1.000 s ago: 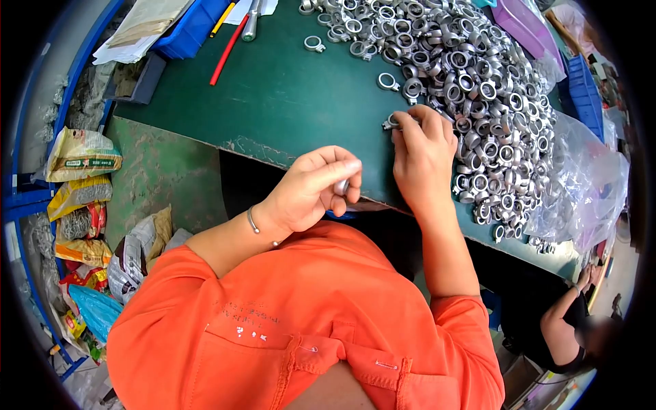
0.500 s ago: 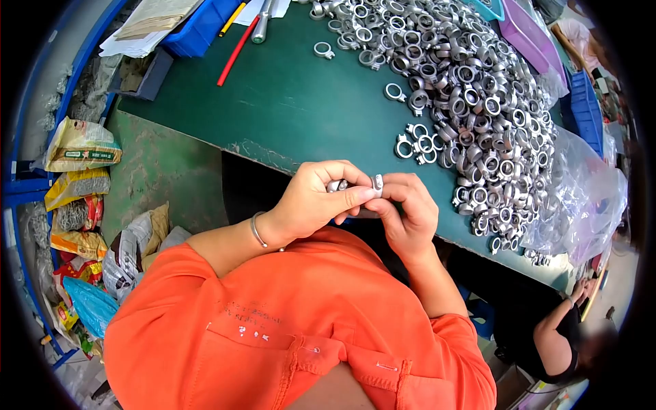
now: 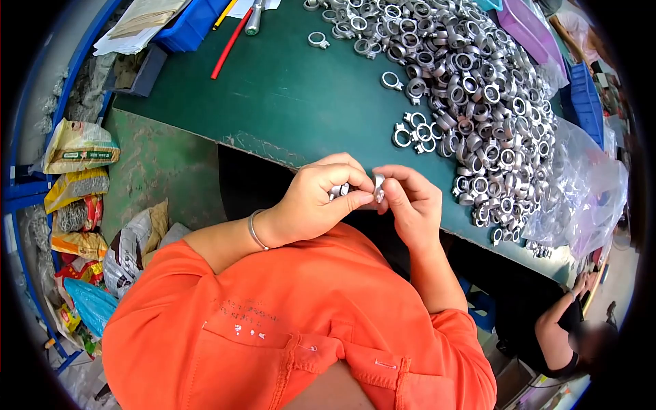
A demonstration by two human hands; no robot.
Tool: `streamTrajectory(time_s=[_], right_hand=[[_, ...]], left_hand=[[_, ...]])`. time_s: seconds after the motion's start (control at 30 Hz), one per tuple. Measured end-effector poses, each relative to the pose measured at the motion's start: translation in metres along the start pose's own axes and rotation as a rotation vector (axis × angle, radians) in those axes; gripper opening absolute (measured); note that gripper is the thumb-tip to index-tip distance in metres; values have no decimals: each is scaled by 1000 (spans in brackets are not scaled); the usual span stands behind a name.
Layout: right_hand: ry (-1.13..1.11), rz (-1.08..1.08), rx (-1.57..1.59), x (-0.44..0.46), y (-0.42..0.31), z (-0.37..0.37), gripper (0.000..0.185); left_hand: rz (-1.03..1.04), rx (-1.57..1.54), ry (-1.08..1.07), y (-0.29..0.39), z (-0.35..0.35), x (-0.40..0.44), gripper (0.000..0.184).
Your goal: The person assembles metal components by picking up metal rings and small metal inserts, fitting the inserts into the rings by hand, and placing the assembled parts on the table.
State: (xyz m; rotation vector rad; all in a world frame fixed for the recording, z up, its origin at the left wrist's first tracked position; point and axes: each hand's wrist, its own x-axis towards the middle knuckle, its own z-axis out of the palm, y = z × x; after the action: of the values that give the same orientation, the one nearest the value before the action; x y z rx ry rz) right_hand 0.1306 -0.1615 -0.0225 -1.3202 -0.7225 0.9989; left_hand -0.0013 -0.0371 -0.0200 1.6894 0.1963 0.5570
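Close to my body, at the table's front edge, my left hand [image 3: 318, 195] is curled around small metal ring clamps [image 3: 339, 190], mostly hidden by its fingers. My right hand [image 3: 415, 205] pinches a single metal ring clamp [image 3: 378, 188] between thumb and fingers. That ring is seen edge-on, and the left fingertips are right beside it; whether they touch it I cannot tell. On the green table [image 3: 273, 102] beyond my hands lies a large heap of similar grey metal rings [image 3: 471, 102], with a small group of rings [image 3: 418, 132] at its near left side.
A red pen [image 3: 231, 50], a metal-handled tool [image 3: 255, 19] and a blue bin [image 3: 181, 29] are at the back left. Clear plastic bags [image 3: 577, 191] lie right of the heap. Sacks [image 3: 82, 147] stand on the left shelf. Another person [image 3: 553, 335] sits at the right.
The ring in my right hand has turned, and my right fingers have shifted around it. My left hand keeps its curled grip. The whole view has moved slightly.
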Motion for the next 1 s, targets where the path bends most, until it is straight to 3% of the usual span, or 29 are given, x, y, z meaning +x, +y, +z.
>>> streamTrajectory(time_s=[0.07, 0.1, 0.17, 0.3, 0.47, 0.57, 0.8, 0.93, 1.0], right_hand=[[-30, -68, 371, 3, 2, 2, 21], [-30, -67, 371, 4, 5, 1, 21], [-36, -188, 453, 4, 10, -1, 25], [6, -103, 566, -2, 11, -1, 24], [70, -223, 357, -1, 13, 1, 22], [89, -320, 160, -2, 16, 1, 20], [95, -380, 55, -3, 14, 6, 19], [96, -427, -295, 1, 5, 0, 16], [34, -403, -325, 14, -16, -7, 14]], left_hand=[[-8, 31, 87, -2, 2, -1, 8], [-9, 31, 87, 0, 1, -1, 8], [-349, -200, 90, 8, -2, -1, 9], [-283, -219, 59, 7, 0, -3, 10], [-414, -408, 69, 13, 2, -1, 15], [-380, -341, 74, 12, 0, -1, 14], [-341, -275, 85, 10, 0, -2, 10], [-187, -92, 111, 1, -2, 0, 11], [20, 8, 158, -12, -8, 10, 13]])
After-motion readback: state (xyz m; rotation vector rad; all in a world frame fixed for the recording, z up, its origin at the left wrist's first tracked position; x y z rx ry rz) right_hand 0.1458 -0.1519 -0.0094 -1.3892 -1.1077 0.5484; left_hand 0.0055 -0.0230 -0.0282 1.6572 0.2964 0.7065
